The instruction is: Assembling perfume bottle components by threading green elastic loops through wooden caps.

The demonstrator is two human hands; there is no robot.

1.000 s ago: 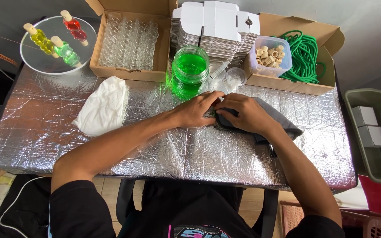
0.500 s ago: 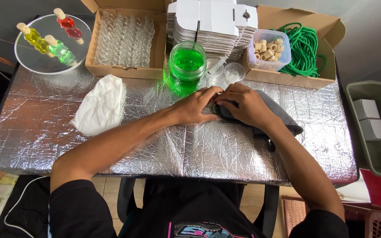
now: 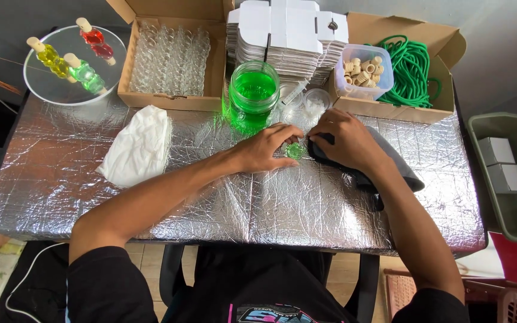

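**Small green bottle held between two hands on the foil-covered desk**

A small green bottle (image 3: 295, 150) is pinched on the desk (image 3: 210, 203) by the left hand (image 3: 264, 148), fingers curled around it. The right hand (image 3: 345, 140) is pressed onto a dark cloth (image 3: 390, 170) just beside it, clenching the fabric. The bottle's shape is mostly hidden. Behind stands a jar of green liquid (image 3: 252, 96).

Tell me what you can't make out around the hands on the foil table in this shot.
Head view only:
- small green bottle: mostly covered by the left hand; its shape and cap are unclear.
- dark cloth: partly under the right hand and forearm.
- clear vials in the cardboard box: too small to count.
- grey bin: cut off by the right edge.
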